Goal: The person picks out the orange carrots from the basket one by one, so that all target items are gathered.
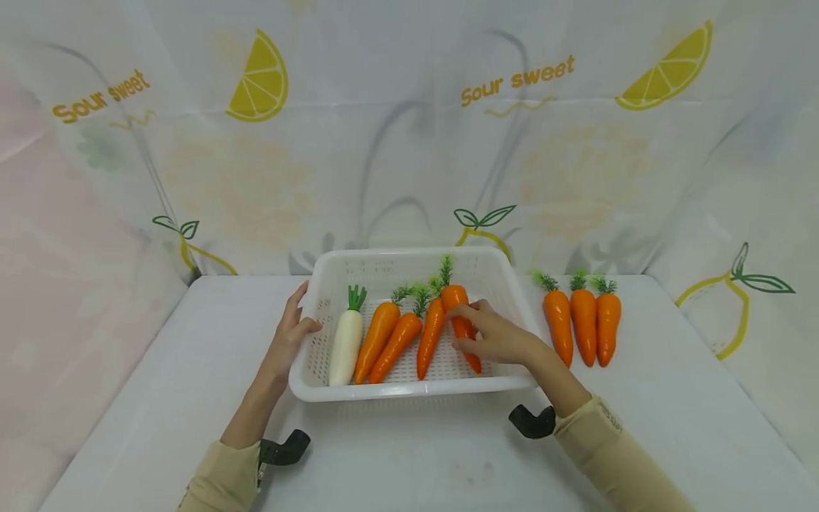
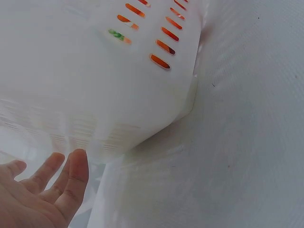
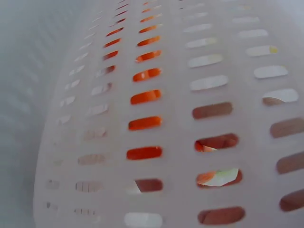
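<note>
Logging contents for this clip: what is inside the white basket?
The white basket holds one radish and four carrots. The right hand partly covers the rightmost carrot inside; whatever lies beneath the radish and carrots is hidden.

Carrots [image 1: 377, 334] orange, tops [image 1: 446, 270] green. Radish [image 1: 346, 348] white, stems [image 1: 355, 299] green. Basket [image 1: 412, 388] white, rows of slots. Tabletop [image 1: 384, 455] white, faint reddish smudges [image 1: 470, 473]. Cloth backdrop [image 1: 409, 142] whitish, peach and pink patches [image 1: 585, 185], yellow lemon wedges [image 1: 259, 78], green-outlined leaves [image 1: 486, 217], orange-brown "Sour sweet" lettering [image 1: 518, 80]. Sleeves [image 1: 617, 455] beige; wrist pieces [image 1: 288, 448] black.

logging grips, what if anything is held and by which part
Right hand holds the rightmost carrot in the basket around its middle; left hand touches basket rim.
</note>
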`<state>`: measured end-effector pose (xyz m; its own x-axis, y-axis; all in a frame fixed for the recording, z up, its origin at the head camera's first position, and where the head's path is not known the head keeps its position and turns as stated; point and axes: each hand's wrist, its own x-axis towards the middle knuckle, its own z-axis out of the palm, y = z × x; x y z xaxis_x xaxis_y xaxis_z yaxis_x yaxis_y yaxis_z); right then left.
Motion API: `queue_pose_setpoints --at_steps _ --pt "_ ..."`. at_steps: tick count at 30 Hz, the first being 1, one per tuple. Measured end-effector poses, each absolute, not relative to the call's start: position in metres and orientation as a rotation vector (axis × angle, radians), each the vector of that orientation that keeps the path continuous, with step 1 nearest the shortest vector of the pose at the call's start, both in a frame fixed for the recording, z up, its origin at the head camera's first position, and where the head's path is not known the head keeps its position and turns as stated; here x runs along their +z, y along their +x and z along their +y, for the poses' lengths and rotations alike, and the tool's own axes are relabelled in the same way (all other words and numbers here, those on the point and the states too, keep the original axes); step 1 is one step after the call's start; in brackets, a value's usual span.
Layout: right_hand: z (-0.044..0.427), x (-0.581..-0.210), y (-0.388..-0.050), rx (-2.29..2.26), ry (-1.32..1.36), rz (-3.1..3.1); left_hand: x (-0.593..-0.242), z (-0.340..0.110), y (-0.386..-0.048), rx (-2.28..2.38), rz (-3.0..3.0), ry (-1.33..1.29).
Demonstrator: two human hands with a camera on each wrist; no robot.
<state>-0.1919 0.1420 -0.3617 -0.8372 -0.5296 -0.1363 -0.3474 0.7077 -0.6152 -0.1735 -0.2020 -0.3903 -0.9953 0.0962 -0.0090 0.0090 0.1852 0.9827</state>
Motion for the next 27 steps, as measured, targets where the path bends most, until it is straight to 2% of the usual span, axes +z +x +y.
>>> queue_pose_setpoints --at_steps 13,27 --pt "0.1463 -0.3573 -0.1875 -1.166 -0.714 2.614 -0.3929 -0.2016 -0.1734 1.962 2.382 0.104" --pt "0.1501 -0.3560 -0.1849 -1.291 -0.820 2.669 -0.3942 -0.2013 -0.1742 1.979 2.372 0.113"
